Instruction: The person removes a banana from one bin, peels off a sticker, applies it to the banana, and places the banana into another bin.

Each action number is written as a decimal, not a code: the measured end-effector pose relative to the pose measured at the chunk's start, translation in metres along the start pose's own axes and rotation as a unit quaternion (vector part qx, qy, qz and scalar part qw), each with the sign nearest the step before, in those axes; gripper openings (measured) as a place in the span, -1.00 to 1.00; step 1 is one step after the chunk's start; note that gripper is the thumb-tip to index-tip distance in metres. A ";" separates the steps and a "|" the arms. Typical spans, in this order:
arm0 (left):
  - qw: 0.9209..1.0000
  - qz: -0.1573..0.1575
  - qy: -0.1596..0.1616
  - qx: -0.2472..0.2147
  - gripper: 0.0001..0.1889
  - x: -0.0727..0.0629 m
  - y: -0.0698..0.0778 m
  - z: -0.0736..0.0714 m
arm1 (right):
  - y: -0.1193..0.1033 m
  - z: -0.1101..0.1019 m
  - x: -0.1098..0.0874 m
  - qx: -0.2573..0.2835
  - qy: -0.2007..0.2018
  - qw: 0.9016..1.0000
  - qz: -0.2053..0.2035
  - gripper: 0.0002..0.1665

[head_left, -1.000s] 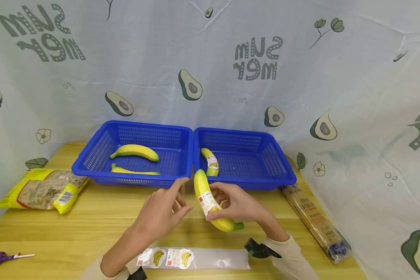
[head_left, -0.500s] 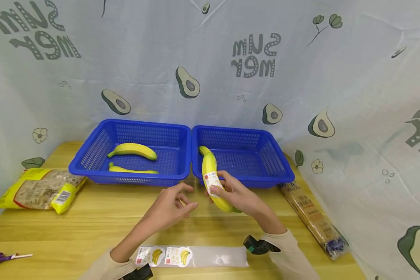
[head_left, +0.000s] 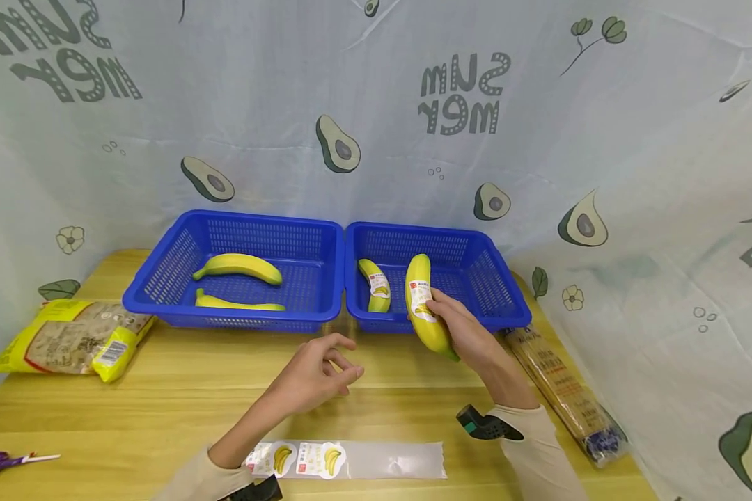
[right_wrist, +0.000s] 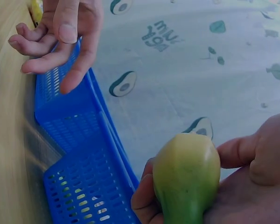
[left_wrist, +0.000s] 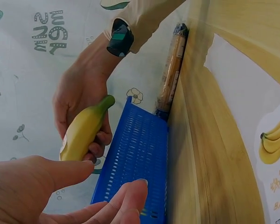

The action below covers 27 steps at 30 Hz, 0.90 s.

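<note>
My right hand (head_left: 466, 330) grips a yellow banana (head_left: 427, 320) with a white label on its side. In the head view the banana overlaps the front rim of the right blue basket (head_left: 464, 240). The right wrist view shows the banana's green stem end (right_wrist: 184, 186) between thumb and fingers. My left hand (head_left: 319, 372) is held over the table, fingers loosely bent and holding nothing. Another labelled banana (head_left: 376, 285) lies in the right basket. Two bananas without visible labels, one at the back (head_left: 238, 266) and one at the front (head_left: 238, 303), lie in the left blue basket (head_left: 263, 221).
A strip of backing sheet (head_left: 395, 459) bearing two banana stickers lies at the table's front. A yellow food bag (head_left: 69, 337) sits at the left, a purple lollipop (head_left: 0, 463) nearer me. A long clear packet (head_left: 564, 393) lies at the right. A printed curtain (head_left: 263, 90) hangs behind.
My right hand has carried the labelled banana from in front of the baskets, up and rightward to the right basket's front rim. The left hand has shifted slightly right, its fingers still loosely bent.
</note>
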<state>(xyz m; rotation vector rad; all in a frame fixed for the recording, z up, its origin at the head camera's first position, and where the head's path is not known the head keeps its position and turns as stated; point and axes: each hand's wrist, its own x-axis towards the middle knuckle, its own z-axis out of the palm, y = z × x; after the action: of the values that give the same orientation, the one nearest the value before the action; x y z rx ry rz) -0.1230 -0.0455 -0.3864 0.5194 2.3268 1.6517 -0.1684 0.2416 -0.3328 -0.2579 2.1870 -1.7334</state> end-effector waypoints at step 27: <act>0.982 -0.004 0.074 -0.173 -0.47 0.021 -0.014 0.018 | -0.005 -0.014 0.031 -0.038 0.035 0.998 -0.018 -0.14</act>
<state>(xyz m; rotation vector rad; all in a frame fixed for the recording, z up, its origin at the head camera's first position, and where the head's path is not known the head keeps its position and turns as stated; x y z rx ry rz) -0.1370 -0.0258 -0.4050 0.3229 2.0608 2.0940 -0.2028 0.2426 -0.3297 -0.2613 2.3153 -1.7049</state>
